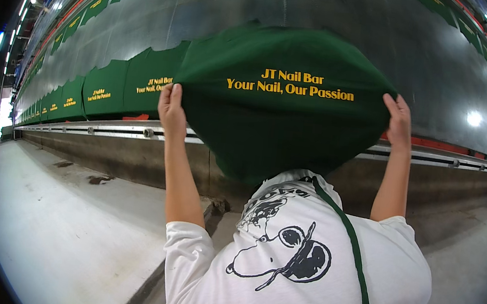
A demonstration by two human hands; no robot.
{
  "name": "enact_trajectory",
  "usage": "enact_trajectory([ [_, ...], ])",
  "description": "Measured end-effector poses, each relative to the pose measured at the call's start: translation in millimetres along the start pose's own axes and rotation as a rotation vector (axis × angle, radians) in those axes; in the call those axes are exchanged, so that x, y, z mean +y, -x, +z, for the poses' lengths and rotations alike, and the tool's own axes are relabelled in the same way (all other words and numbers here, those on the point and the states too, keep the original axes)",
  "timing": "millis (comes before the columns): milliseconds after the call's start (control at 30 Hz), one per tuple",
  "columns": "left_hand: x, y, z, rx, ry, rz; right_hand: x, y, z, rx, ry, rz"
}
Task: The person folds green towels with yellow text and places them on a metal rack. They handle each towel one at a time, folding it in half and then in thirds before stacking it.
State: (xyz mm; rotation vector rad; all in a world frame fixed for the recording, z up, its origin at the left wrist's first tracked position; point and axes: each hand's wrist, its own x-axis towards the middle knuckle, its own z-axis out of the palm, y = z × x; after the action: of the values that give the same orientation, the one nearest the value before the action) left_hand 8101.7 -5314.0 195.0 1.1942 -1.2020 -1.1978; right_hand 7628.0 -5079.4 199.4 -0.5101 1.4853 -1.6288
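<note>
Stretched between my two hands is a dark green fabric panel (282,125) that bears yellow printed writing. My left hand (172,106) pinches its left edge between thumb and fingers. The right edge is held by my right hand (399,121). The panel's lower part hangs down in front of my white T-shirt (251,250), over the rail. Behind it slopes a long grey metal printing table (241,0), partly hidden by the cloth. Beside my left hand, another green panel (150,66) with yellow writing lies on the table.
Several similar green panels (103,90) run in a row leftward along the table. More green panels (96,7) line the far edge. A metal rail (425,160) with clamps runs along the near edge, above a concrete base (136,156). Pale floor (62,222) stretches to the left.
</note>
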Motion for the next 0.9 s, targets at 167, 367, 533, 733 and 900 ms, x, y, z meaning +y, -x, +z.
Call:
enact_trajectory([
  [167,-134,-46,14,-0.131,-0.537,-0.19,148,-75,-54,0.109,0.472,0.062],
  [367,-190,-52,24,-0.056,-0.723,-0.231,173,-83,-55,0.279,0.717,0.178],
  [533,-180,-40,37,0.136,-0.875,-0.232,177,-70,-37,0.453,1.139,0.095],
  [733,-184,-47,36,-0.082,-1.043,-0.129,187,-77,-43,0.468,1.287,0.088],
  [900,-183,-54,32,0.039,-0.975,-0.184,184,-93,-60,0.263,1.261,0.325],
])
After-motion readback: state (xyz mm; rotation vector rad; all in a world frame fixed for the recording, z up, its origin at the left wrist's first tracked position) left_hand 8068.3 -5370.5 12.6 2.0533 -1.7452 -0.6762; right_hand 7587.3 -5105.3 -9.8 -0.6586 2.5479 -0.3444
